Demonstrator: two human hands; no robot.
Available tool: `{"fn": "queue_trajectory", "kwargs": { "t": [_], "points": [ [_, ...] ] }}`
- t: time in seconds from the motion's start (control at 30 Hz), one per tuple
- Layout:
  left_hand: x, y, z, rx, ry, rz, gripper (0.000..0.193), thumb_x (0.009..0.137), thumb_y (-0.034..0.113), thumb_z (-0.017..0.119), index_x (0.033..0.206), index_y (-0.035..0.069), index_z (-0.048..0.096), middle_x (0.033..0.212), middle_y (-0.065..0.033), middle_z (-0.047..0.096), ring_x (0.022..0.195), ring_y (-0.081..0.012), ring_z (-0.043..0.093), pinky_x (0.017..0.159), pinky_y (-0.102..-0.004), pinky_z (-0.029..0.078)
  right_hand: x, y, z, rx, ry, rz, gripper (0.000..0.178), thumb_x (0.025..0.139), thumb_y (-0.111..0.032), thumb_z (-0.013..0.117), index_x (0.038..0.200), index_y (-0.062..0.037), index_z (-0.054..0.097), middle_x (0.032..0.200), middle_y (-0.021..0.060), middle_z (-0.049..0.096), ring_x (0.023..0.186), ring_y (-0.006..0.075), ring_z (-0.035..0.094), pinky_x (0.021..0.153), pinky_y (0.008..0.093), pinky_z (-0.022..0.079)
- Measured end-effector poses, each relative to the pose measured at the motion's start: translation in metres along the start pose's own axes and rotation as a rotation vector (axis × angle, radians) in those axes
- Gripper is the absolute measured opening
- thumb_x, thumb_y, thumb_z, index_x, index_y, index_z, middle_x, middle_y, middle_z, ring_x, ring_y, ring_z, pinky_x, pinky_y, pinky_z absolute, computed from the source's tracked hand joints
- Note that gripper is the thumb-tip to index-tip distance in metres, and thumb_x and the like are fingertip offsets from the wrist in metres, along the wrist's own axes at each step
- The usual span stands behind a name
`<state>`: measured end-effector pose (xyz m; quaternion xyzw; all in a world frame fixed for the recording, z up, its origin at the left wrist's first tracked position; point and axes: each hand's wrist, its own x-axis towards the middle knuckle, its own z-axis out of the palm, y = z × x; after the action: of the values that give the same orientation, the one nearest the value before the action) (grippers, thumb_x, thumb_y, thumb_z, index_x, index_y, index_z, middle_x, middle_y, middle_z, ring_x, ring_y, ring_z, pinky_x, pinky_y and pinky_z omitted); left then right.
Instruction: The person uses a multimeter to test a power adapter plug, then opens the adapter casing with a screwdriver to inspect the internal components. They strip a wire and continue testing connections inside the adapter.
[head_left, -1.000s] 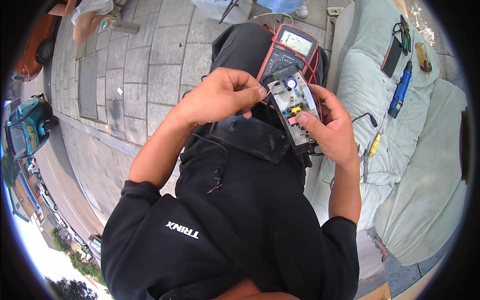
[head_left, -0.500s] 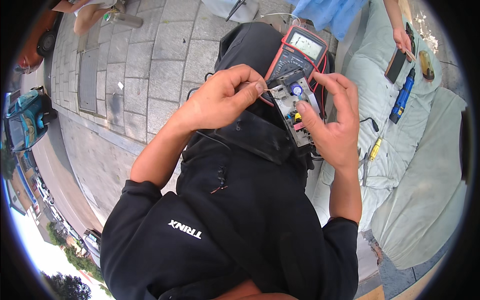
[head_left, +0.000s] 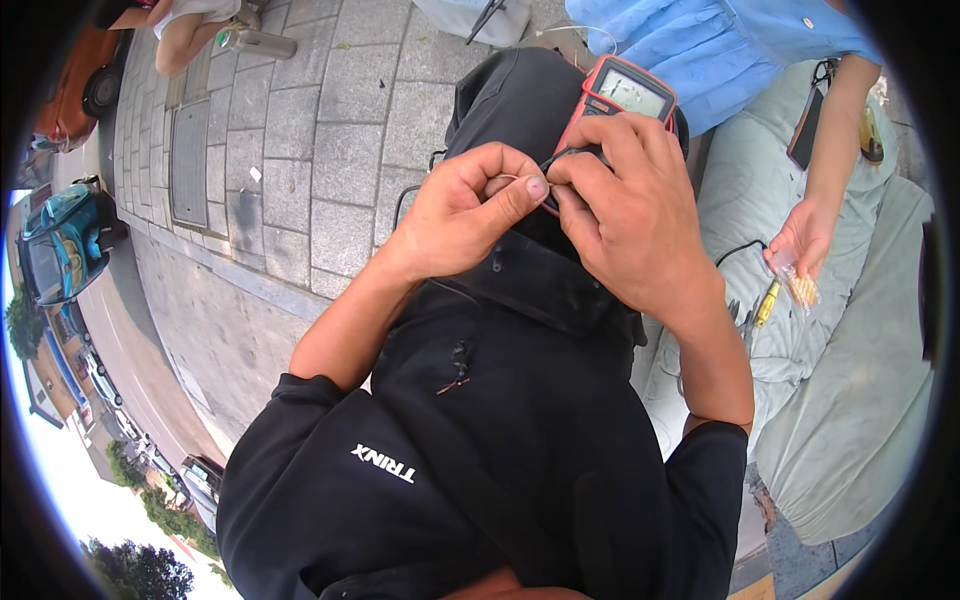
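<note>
The person's smooth black shirt (head_left: 500, 460) fills the foreground, and a dark cord (head_left: 460, 355) with a frayed, coppery tip lies over it. Past it, a flat black panel (head_left: 545, 285) with a dull, scuffed face lies across the lap. Above this, the left hand (head_left: 455, 215) pinches a thin pale wire (head_left: 518, 178) between thumb and curled forefinger; the hair-fine strand bows in a shallow arc. The wire sits over the lap, between the two hands. The right hand (head_left: 640, 215) arches beside it, thumb and fingertips drawn narrowly together almost against the left thumb; whether they clasp anything one cannot tell.

Just beyond, partly covered by the right hand, a boxy red-rimmed multimeter (head_left: 635, 95) with a grey rectangular display rests by the dark trousered leg. To the right, creased pale-green padding (head_left: 735, 190) bears a slim screwdriver (head_left: 768, 302) with a yellow handle. Over it, a co-worker's hand (head_left: 808, 238) holds a crinkly clear packet (head_left: 797, 280). Farther off spread rough grey paving slabs (head_left: 345, 225), and at the roadside stands a rounded teal vehicle (head_left: 65, 245).
</note>
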<state>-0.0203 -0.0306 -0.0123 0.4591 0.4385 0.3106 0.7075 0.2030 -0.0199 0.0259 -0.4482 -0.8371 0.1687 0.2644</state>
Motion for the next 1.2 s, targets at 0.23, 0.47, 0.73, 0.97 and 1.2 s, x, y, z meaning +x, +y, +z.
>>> {"fn": "queue_trajectory", "kwargs": {
  "t": [0.23,0.47,0.73,0.97,1.2],
  "points": [
    [0.002,-0.011,0.002,-0.084,0.059,0.069,0.013,0.109,0.014,0.066,0.110,0.001,0.067,0.085,0.0068,0.061,0.071,0.0006,0.046,0.062,-0.0184,0.038,0.006,-0.004,0.003,-0.050,-0.019,-0.007,0.016,0.081,-0.006,0.076,0.096,-0.0054,0.071,0.111,0.0063,0.065,0.111,0.0306,0.060,0.092,0.0448,0.047],
    [0.002,-0.015,0.003,-0.186,0.093,0.064,0.009,0.107,0.008,0.067,0.110,0.000,0.065,0.093,0.0024,0.068,0.077,0.0000,0.053,0.066,-0.0180,0.043,0.010,-0.007,0.003,-0.066,-0.063,0.003,0.016,0.082,-0.005,0.076,0.097,-0.0070,0.071,0.111,0.0053,0.065,0.112,0.0306,0.060,0.092,0.0451,0.046],
    [0.001,-0.020,0.002,-0.239,0.112,0.081,0.010,0.108,0.008,0.066,0.110,-0.001,0.065,0.097,-0.0022,0.072,0.080,-0.0010,0.058,0.068,-0.0191,0.047,0.006,-0.009,0.010,-0.095,-0.057,0.021,0.014,0.084,-0.007,0.077,0.095,-0.0091,0.071,0.109,0.0042,0.066,0.110,0.0305,0.062,0.090,0.0453,0.047],
    [0.009,-0.002,-0.019,-0.048,-0.027,0.023,0.016,0.109,0.015,0.066,0.111,-0.001,0.070,0.090,0.0017,0.070,0.078,-0.0013,0.054,0.068,-0.0208,0.046,0.012,0.003,0.001,0.003,-0.104,-0.008,0.016,0.087,-0.013,0.076,0.102,-0.0077,0.073,0.116,0.0052,0.064,0.111,0.0289,0.059,0.093,0.0424,0.048],
    [0.007,-0.001,-0.008,-0.001,0.006,0.008,0.020,0.109,0.018,0.066,0.115,-0.001,0.070,0.092,0.0035,0.067,0.078,-0.0011,0.052,0.069,-0.0212,0.045,0.007,0.014,0.010,0.043,-0.087,-0.006,0.013,0.085,-0.016,0.079,0.096,-0.0117,0.075,0.111,0.0032,0.066,0.110,0.0281,0.060,0.094,0.0422,0.047]
  ]
}}
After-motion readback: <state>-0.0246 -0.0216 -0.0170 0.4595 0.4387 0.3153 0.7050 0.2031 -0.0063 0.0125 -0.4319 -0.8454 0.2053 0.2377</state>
